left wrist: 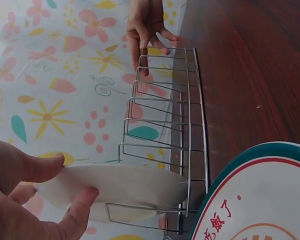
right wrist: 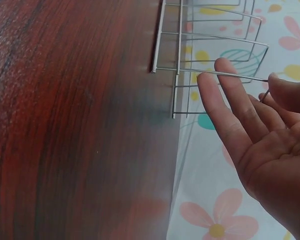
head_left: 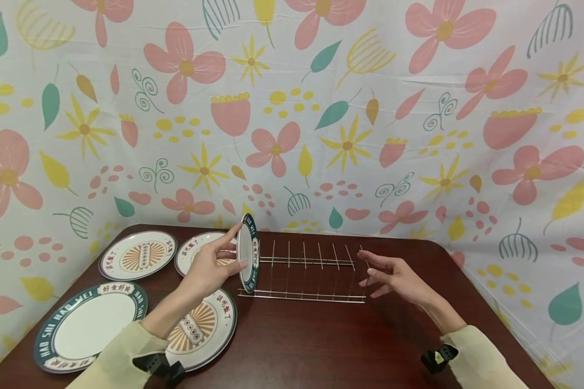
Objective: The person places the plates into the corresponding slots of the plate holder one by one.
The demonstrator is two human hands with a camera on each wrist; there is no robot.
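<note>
My left hand (head_left: pixel 208 271) grips a white plate (head_left: pixel 247 254) with a dark green patterned rim, thumb on one face and fingers at its edge. The plate stands on edge at the left end of a wire dish rack (head_left: pixel 316 299). Seen from the left wrist, the plate's plain white side (left wrist: pixel 125 182) sits between the rack's end wires. At the rack's far right end, my right hand (head_left: pixel 401 278) holds the end wire; in the right wrist view the thumb touches its top corner, while two fingers (right wrist: pixel 217 107) extend behind it.
Left of the rack, several plates lie flat on the dark brown table (head_left: pixel 311 346): a sunburst plate (head_left: pixel 138 255) at the back, another partly behind my left hand (head_left: pixel 190 249), a green-rimmed plate (head_left: pixel 92 327) and a sunburst plate (head_left: pixel 199 329) in front. A flowered cloth (head_left: pixel 292 124) hangs behind.
</note>
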